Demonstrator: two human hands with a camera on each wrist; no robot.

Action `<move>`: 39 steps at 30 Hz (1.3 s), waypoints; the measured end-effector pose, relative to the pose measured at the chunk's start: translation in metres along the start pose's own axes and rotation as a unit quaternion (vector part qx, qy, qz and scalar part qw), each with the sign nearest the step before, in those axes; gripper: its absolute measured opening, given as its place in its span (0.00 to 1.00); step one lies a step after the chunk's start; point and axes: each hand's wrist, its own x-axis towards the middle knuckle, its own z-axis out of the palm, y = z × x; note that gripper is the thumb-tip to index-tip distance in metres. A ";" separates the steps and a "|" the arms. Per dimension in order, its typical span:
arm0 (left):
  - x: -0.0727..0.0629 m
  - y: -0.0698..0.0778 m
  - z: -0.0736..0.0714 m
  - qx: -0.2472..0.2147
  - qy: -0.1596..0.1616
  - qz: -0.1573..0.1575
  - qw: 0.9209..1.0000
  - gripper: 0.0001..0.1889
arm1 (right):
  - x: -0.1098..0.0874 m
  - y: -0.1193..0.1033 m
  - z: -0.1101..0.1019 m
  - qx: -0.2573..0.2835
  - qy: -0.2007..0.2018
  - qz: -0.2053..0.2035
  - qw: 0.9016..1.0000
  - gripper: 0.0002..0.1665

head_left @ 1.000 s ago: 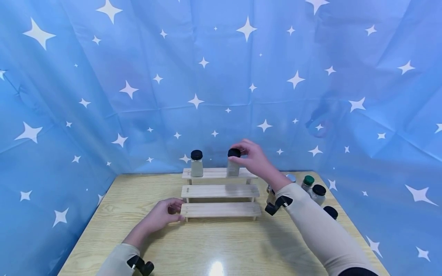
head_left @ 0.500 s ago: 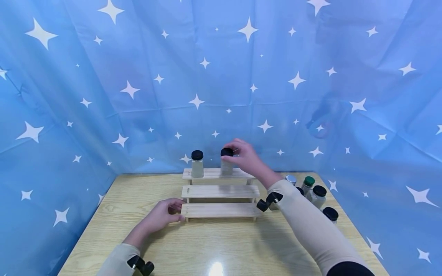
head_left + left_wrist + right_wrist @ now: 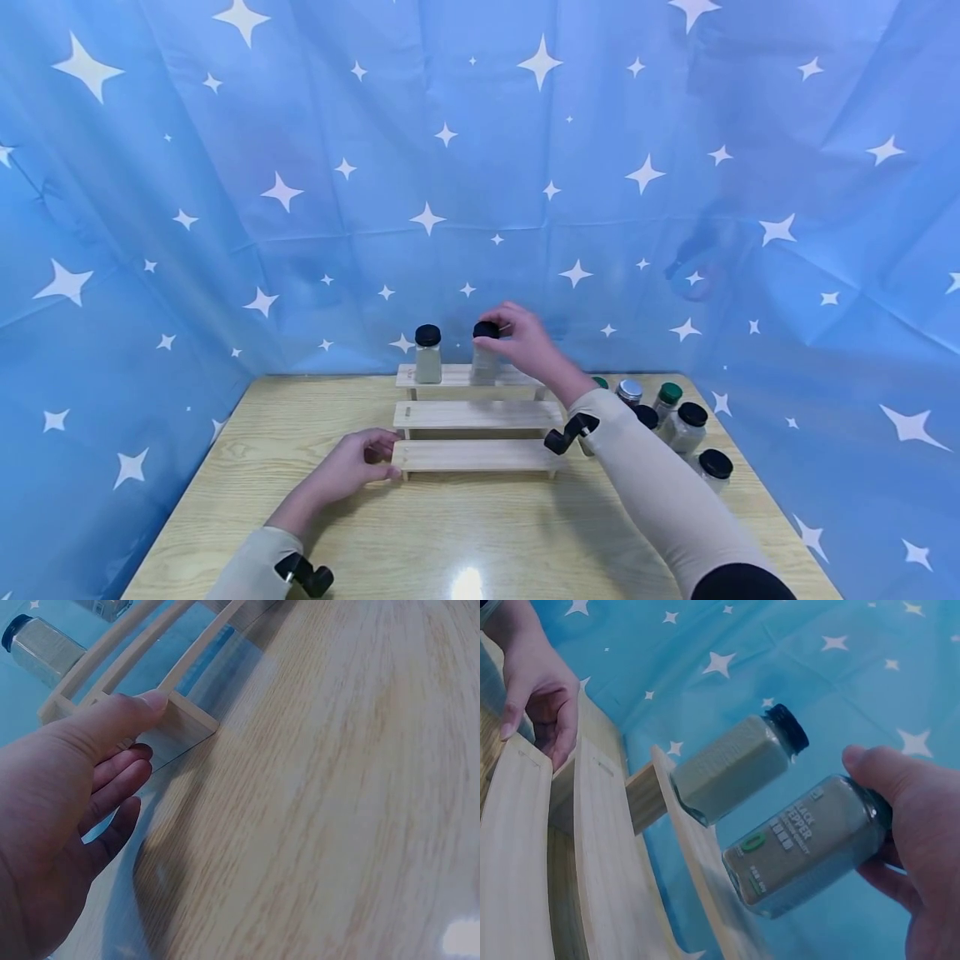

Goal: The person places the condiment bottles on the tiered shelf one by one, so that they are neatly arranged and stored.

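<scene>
A three-tier wooden rack (image 3: 480,414) stands on the table. My left hand (image 3: 356,464) grips the left end of its lowest tier, thumb on the board's end and fingers behind it. With thumb and fingers, my right hand (image 3: 527,340) holds a black pepper jar (image 3: 806,844) by its black lid. This square glass jar is upright at the top tier, its base overlapping the board in the head view. The label faces the right wrist camera. Left of it, a second black-lidded spice jar (image 3: 428,364) with pale contents stands on the same tier, a gap between them.
Several more jars stand on the table to the right, partly hidden by my right sleeve: a green-lidded jar (image 3: 668,398), a silver-lidded jar (image 3: 629,391) and black-lidded ones, such as the nearest jar (image 3: 715,467). A blue star-patterned curtain (image 3: 480,183) hangs behind the table.
My right hand has carried the pepper jar leftward along the top tier, closer to the other jar. More jars at the right have come into view. The left hand has stayed put.
</scene>
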 end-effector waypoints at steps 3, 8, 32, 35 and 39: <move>0.001 0.000 0.000 0.000 -0.001 0.001 1.000 0.28 | 0.001 0.003 0.002 0.011 0.001 0.012 1.000 0.20; 0.001 -0.001 0.001 -0.005 -0.003 0.003 1.000 0.28 | 0.003 0.009 0.007 0.020 0.000 0.028 0.999 0.20; -0.002 0.001 0.000 -0.001 0.001 -0.015 1.000 0.28 | -0.004 0.018 0.024 0.078 0.010 0.045 0.996 0.20; -0.002 0.002 0.000 -0.003 0.000 -0.014 1.000 0.28 | -0.004 0.019 0.026 0.072 0.017 0.038 0.997 0.20; -0.001 0.001 0.000 -0.008 0.000 -0.014 1.000 0.29 | -0.004 0.021 0.026 0.069 0.020 0.040 0.997 0.21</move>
